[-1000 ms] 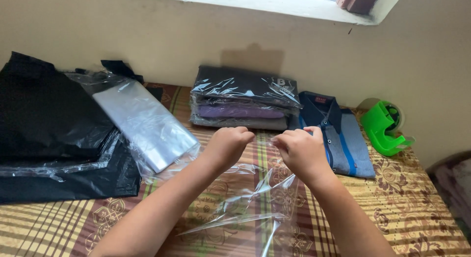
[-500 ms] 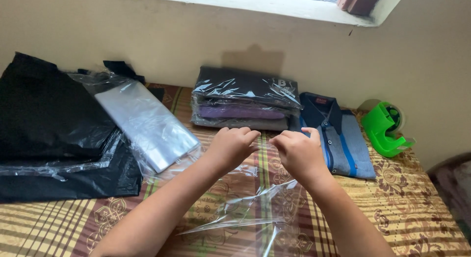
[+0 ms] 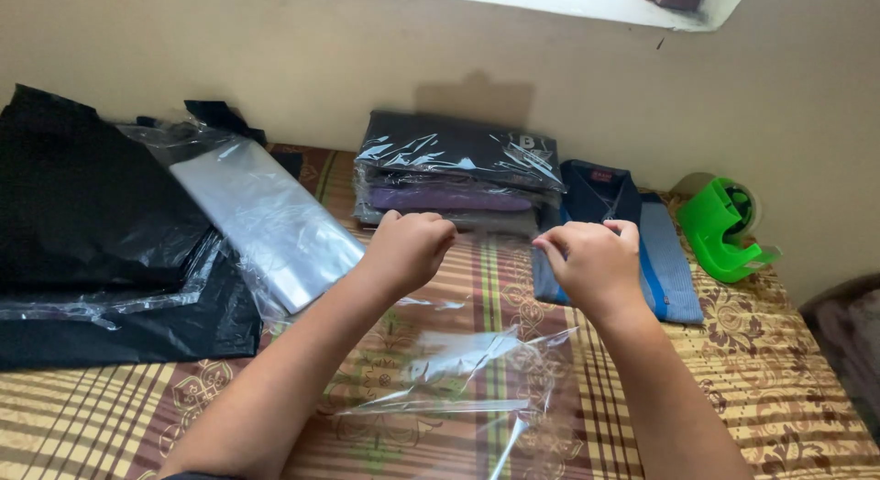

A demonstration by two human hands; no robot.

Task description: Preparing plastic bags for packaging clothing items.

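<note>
Change: both hands move apart since the earlier frame, stretching the clear plastic bag [image 3: 477,370] wider.
Left hand [image 3: 408,246]: fingers pinched on the bag's top edge.
Right hand [image 3: 596,260]: fingers pinched likewise.
Bag: centre of frame, hanging over the patterned bed [image 3: 110,416].
Behind: folded blue shirt [image 3: 665,260], wrapped shirt stack [image 3: 458,173].

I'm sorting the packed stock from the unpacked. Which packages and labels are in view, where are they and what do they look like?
Clear plastic bag: held up by left hand and right hand, transparent, crinkled.
Stack of bagged garments: against the wall, dark and purple, glossy wrap, small white label.
Pack of clear bags: left, flat, silvery.
Blue shirt: unwrapped, small red collar label.
</note>
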